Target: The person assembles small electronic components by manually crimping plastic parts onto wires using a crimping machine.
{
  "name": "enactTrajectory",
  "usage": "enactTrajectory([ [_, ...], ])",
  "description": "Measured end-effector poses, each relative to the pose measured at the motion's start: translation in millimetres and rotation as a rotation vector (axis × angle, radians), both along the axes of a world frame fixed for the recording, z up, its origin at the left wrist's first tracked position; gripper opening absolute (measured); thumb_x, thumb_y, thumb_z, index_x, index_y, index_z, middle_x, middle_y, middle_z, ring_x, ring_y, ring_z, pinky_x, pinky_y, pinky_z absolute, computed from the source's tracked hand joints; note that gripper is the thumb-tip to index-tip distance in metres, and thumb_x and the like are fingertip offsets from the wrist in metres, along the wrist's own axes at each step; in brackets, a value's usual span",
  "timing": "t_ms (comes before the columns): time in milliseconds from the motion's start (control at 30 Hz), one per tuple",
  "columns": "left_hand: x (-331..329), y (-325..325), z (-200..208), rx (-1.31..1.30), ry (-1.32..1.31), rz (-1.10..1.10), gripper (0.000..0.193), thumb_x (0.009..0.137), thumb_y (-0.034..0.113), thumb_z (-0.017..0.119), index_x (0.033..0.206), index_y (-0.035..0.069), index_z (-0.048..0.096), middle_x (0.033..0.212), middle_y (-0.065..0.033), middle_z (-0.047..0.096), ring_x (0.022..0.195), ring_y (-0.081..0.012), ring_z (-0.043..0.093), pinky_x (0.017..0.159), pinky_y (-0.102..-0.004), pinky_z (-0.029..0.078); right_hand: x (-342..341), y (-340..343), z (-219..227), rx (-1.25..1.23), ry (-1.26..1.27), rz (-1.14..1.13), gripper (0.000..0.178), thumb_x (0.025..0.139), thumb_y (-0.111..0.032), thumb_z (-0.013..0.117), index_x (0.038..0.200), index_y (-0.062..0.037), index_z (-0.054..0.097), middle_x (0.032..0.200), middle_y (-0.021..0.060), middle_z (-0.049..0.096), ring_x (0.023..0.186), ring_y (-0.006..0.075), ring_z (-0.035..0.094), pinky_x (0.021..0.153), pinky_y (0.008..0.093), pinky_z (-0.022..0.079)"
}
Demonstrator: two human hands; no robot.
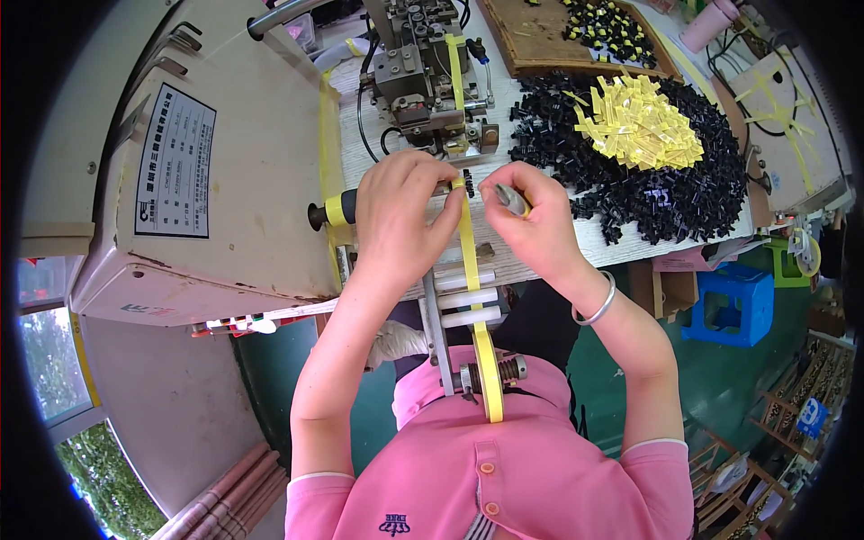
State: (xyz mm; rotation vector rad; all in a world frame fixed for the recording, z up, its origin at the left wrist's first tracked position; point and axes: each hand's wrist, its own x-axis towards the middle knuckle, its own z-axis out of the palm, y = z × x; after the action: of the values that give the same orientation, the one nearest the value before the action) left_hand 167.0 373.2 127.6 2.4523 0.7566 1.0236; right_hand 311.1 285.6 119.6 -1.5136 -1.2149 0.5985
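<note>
Side by side in front of the small metal machine (418,81), both of my hands are raised over the bench. My left hand (400,211) is closed, with thumb and fingertips at the yellow tape (467,243). A small black toothed part (469,184) sits beside those fingertips. Just to the right, my right hand (540,220) is curled around a small silver tool (511,198) with a yellow edge; the fingers partly hide it, so its kind is unclear. The tape runs down over white rollers (468,299) to a yellow tape roll (489,378) near my waist.
Black parts (621,202) lie in a wide heap on the right, topped by yellow pieces (639,126). Behind stands a wooden tray (531,40) with more parts. A large beige machine housing (207,180) fills the left. A blue stool (733,306) stands on the floor at right.
</note>
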Motion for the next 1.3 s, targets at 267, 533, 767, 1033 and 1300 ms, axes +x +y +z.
enactTrajectory([
  [267,12,2,8,0.102,0.03,-0.106,0.02,0.064,0.008,0.071,0.077,0.009,0.057,0.091,-0.006,0.054,0.095,-0.0275,0.053,0.083,-0.041,0.038,11,-5,10,-0.071,0.04,0.044,0.006,0.08,-0.002,0.062,0.084,0.0004,0.059,0.075,0.0018,0.058,0.069,0.0064,0.05,0.064,0.0226,0.042],
  [533,10,-4,8,0.225,0.061,-0.048,0.021,0.062,0.002,0.068,0.075,0.008,0.052,0.089,-0.0051,0.055,0.095,-0.0264,0.054,0.083,-0.0395,0.036,10,-28,7,-0.148,0.182,0.076,0.018,0.09,-0.014,0.058,0.101,0.0007,0.054,0.079,0.0045,0.061,0.069,0.0076,0.057,0.061,0.0216,0.045],
  [767,5,-2,1,-0.061,-0.05,-0.017,0.014,0.068,0.004,0.064,0.074,0.007,0.052,0.076,-0.0056,0.057,0.082,-0.0251,0.057,0.082,-0.0386,0.036,-11,-38,11,-0.451,0.666,0.246,0.033,0.098,-0.031,0.044,0.099,0.0006,0.051,0.065,0.0097,0.06,0.046,0.015,0.057,0.043,0.0239,0.045],
  [1033,-1,-4,16,-0.079,-0.031,-0.058,0.018,0.069,0.0,0.068,0.084,0.005,0.059,0.086,-0.006,0.059,0.087,-0.0249,0.056,0.078,-0.0351,0.041,-11,-34,6,-0.41,0.7,0.192,0.034,0.097,-0.033,0.045,0.097,0.0003,0.051,0.062,0.0108,0.059,0.045,0.0151,0.056,0.043,0.0245,0.044],
  [1300,0,2,3,0.136,0.048,-0.118,0.023,0.066,0.004,0.069,0.083,0.008,0.054,0.085,-0.0055,0.055,0.093,-0.0276,0.054,0.081,-0.0403,0.038,-13,-30,5,-0.441,0.639,0.206,0.033,0.097,-0.033,0.045,0.096,-0.0004,0.051,0.061,0.0104,0.059,0.044,0.0149,0.056,0.042,0.0245,0.044],
])
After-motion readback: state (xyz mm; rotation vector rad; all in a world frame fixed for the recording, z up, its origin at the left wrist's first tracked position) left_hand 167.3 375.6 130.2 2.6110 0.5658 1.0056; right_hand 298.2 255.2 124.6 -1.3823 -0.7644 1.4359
